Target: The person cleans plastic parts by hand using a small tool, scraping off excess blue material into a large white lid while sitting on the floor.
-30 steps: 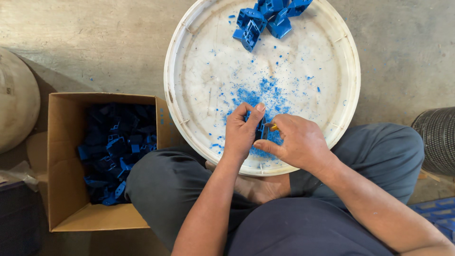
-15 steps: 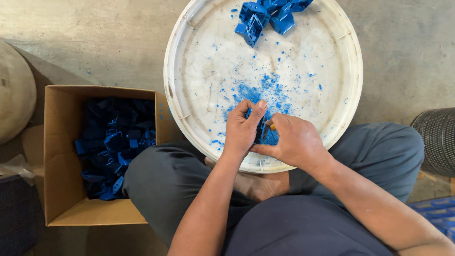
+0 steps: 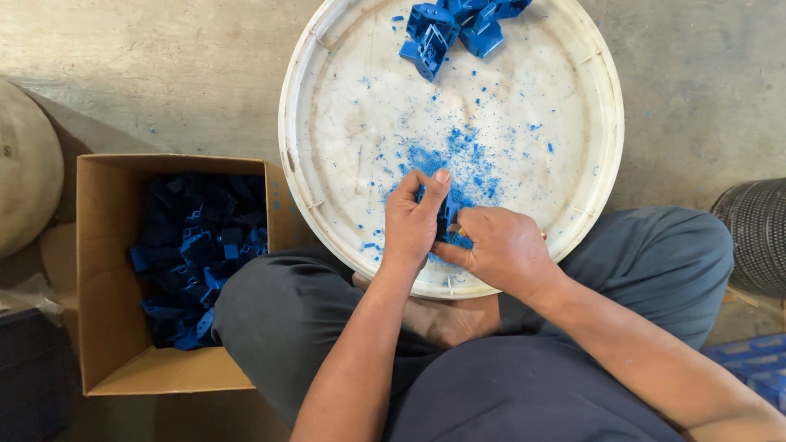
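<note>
My left hand (image 3: 413, 219) grips a small blue plastic part (image 3: 446, 214) over the near side of a round white tray (image 3: 323, 98). My right hand (image 3: 499, 250) is closed against the same part from the right, with a small tool just showing at its fingers. Blue shavings (image 3: 458, 160) lie scattered on the tray just beyond my hands. A pile of several blue plastic parts (image 3: 454, 24) sits at the tray's far edge.
An open cardboard box (image 3: 102, 270) holding several blue parts (image 3: 196, 254) stands on the floor to my left, beside my knee. A dark ribbed cylinder (image 3: 757, 233) is at the right edge, a pale round object (image 3: 24, 164) at the left.
Both hands stay on the blue part at the tray's near edge, with only slight shifts of the fingers. The view has moved a little.
</note>
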